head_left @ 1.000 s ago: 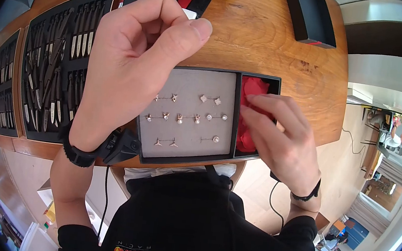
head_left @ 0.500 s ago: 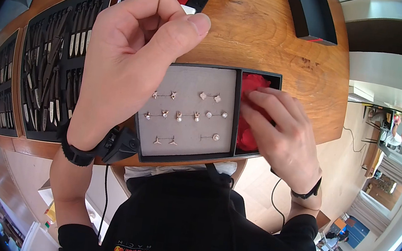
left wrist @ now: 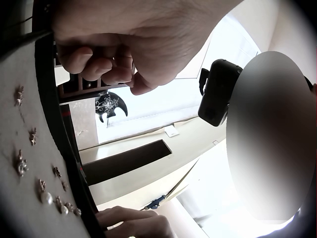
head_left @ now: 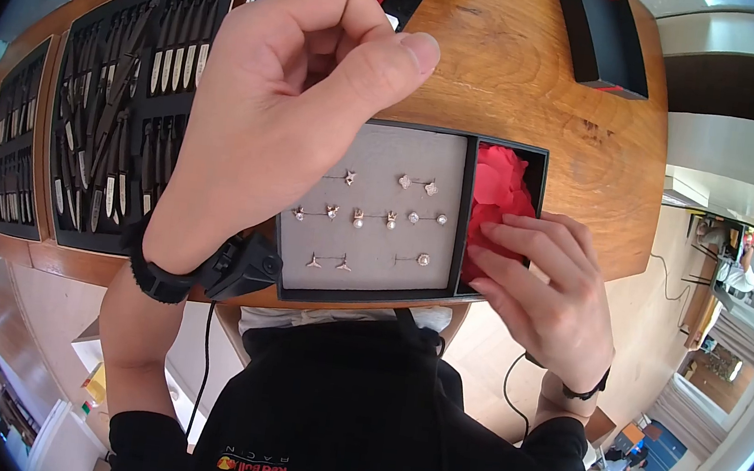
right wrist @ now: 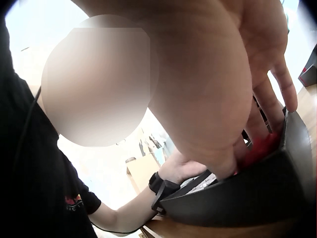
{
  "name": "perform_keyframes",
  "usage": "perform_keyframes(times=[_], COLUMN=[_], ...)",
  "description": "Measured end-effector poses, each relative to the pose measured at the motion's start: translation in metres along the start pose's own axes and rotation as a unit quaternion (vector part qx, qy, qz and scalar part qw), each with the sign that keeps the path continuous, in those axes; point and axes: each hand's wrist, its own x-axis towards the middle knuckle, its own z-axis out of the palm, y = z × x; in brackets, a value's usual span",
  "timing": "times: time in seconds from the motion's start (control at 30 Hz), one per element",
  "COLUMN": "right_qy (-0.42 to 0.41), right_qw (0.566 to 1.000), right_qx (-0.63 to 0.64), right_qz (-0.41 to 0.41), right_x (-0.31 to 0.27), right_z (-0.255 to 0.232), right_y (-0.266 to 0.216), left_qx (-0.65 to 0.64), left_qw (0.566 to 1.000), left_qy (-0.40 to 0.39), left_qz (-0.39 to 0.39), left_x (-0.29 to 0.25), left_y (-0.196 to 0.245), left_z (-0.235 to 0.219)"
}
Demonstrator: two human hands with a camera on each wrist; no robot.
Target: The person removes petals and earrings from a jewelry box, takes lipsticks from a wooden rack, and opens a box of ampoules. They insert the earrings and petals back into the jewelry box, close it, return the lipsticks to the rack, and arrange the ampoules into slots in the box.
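Earrings (head_left: 358,219): twelve visible, on one grey pad (head_left: 382,148) in left compartment of one black box (head_left: 466,199), set on wooden surface (head_left: 505,87). Right compartment: red petals (head_left: 500,177), too overlapped to count. Right hand (head_left: 556,293): grip loose, fingers extended, touching petals. Left hand (head_left: 279,117): one, raised over pad's far left corner, grip curled closed; cannot tell whether anything small sits inside. Two dark trays (head_left: 141,83) left of box.

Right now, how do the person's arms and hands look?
The left hand and right hand are ungloved. Black sleeves stop before the wrists. The left wrist bears a black strap and black device, a cable hanging beside it; the right, a black band.
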Motion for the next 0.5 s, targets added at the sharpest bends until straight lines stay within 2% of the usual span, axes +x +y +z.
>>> perform_keyframes(times=[0.13, 0.2, 0.33, 0.37, 0.43, 0.5], right_qy=[0.061, 0.134, 0.257, 0.260, 0.218, 0.206], right_qw=[0.995, 0.984, 0.958, 0.958, 0.958, 0.956], right_qx=[0.069, 0.077, -0.022, -0.024, -0.153, -0.186], right_qz=[0.045, 0.087, 0.122, 0.121, 0.110, 0.098], right_x=[0.004, 0.011, 0.045, 0.050, 0.054, 0.051], right_z=[-0.013, -0.016, -0.013, -0.009, 0.000, 0.001], right_y=[0.028, 0.057, 0.124, 0.144, 0.176, 0.183], left_qx=[0.010, 0.004, 0.010, 0.011, 0.007, 0.000], left_qw=[1.000, 1.000, 1.000, 1.000, 1.000, 1.000], left_qy=[-0.002, -0.004, -0.011, -0.012, -0.013, -0.001], left_qz=[-0.010, -0.008, -0.014, -0.011, -0.026, -0.016], left_x=[0.000, 0.001, 0.001, 0.000, 0.001, 0.001], left_y=[0.002, 0.000, 0.000, 0.001, 0.001, -0.001], left_z=[0.000, 0.000, -0.002, -0.002, -0.003, -0.001])
